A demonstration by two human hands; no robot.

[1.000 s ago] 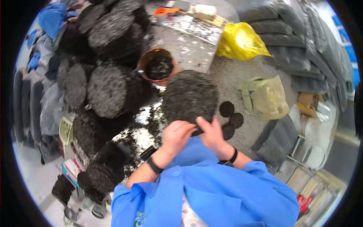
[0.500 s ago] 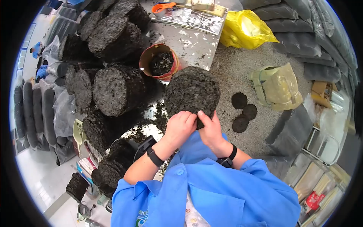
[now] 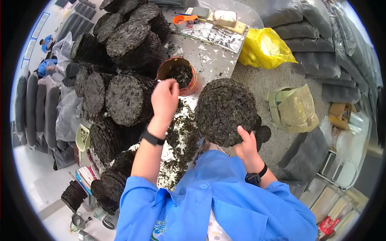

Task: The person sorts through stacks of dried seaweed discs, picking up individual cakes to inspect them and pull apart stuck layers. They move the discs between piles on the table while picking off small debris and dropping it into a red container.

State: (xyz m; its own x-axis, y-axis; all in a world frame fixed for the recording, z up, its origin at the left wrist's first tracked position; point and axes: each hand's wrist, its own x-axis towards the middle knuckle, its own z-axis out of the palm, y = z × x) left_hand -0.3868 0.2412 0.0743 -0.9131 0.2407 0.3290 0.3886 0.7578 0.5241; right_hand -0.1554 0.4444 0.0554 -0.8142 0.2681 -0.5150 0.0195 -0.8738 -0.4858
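Observation:
My right hand (image 3: pixel 248 149) grips a round, dark cake of what looks like dried seaweed (image 3: pixel 226 111) by its lower right edge, thumb on top. The cake's broad face is turned up toward me. My left hand (image 3: pixel 165 99) is at the near left rim of a red bucket (image 3: pixel 194 85), its fingers pinched together. Whatever they hold, if anything, is too small to make out. Dark scraps lie inside the bucket. Loose dark flakes (image 3: pixel 183 136) cover the table below my left hand.
Stacks of dark round cakes (image 3: pixel 126 98) crowd the left. At the back are an orange-handled tool (image 3: pixel 185 19) and a yellow bag (image 3: pixel 265 48). A green basket (image 3: pixel 291 108) and small dark discs (image 3: pixel 263 134) lie right. Filled bags (image 3: pixel 313 40) line the right side; people work far left.
My left hand has let go of the seaweed cake and moved up and left to the bucket. The cake, now in my right hand alone, has shifted to the right and slightly down.

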